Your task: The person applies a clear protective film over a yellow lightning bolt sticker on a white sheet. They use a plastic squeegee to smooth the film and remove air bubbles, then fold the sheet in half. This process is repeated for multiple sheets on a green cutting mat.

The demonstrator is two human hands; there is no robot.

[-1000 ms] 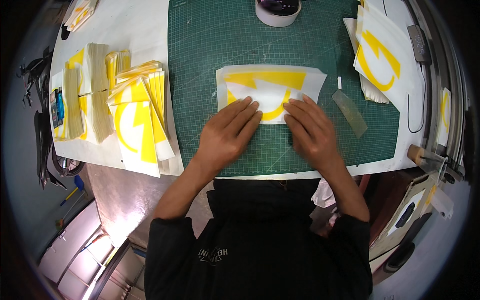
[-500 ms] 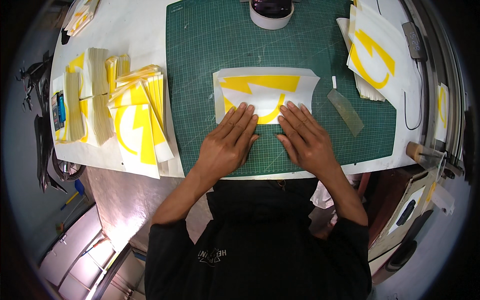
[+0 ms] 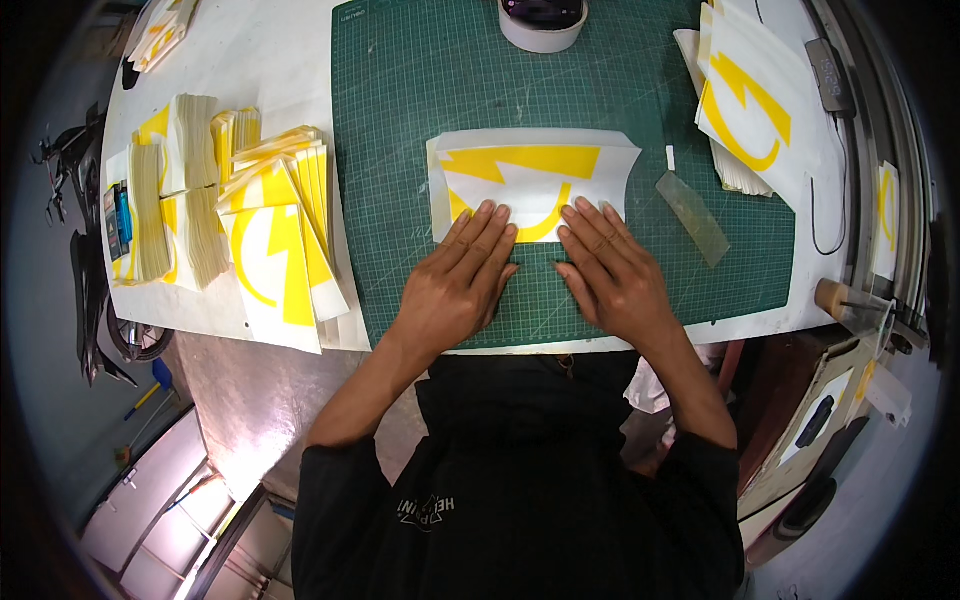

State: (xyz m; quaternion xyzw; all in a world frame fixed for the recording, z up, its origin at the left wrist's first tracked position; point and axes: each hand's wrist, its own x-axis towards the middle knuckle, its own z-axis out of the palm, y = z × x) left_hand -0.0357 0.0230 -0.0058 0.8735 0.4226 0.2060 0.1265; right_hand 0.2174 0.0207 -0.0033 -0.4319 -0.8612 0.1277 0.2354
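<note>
A white sheet with a yellow printed design (image 3: 530,175) lies folded over on the green cutting mat (image 3: 420,90), its far part raised and curved. My left hand (image 3: 460,275) presses flat fingers on the near left part of its folded edge. On the near right part, my right hand (image 3: 615,270) does the same with fingers stretched out. Between the two hands a stretch of the yellow and white edge shows. Neither hand grips anything. To the right of the sheet lies a flat translucent strip (image 3: 695,220), with a small white piece (image 3: 670,157) beyond it.
Stacks of folded yellow and white sheets (image 3: 190,220) and loose fanned sheets (image 3: 280,250) lie at the left. More printed sheets (image 3: 745,110) rest at the right. A roll of white tape (image 3: 540,38) holding a dark-screened device stands at the far edge. A cable (image 3: 815,225) curves at right.
Both hands stay pressed on the folded edge. The view has shifted very slightly; otherwise the sheet looks much the same.
</note>
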